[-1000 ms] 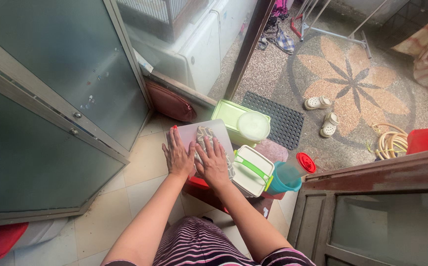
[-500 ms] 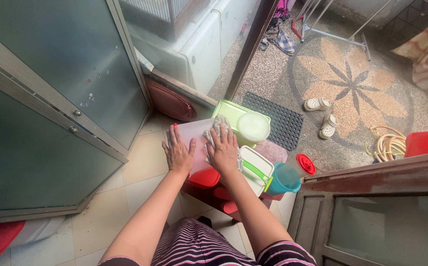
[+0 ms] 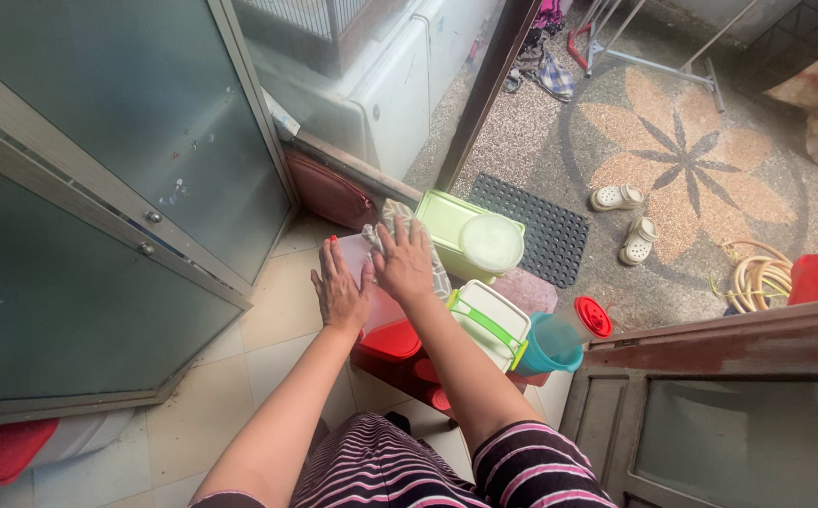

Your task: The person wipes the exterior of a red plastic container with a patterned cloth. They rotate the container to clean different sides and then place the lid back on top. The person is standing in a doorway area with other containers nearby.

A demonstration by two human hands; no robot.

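A patterned grey cloth point(image 3: 409, 246), soft and crumpled, lies under the right hand point(image 3: 403, 264) on a translucent white plastic lid point(image 3: 360, 273), smooth and slightly frosted, which the left hand point(image 3: 340, 292) also presses. The red plastic tub point(image 3: 392, 341) below looks glossy. Beside it, the pale green plastic box point(image 3: 447, 221) is matt; the black rubber doormat point(image 3: 531, 226) is ribbed, and the pebbled stone floor point(image 3: 682, 150) is rough.
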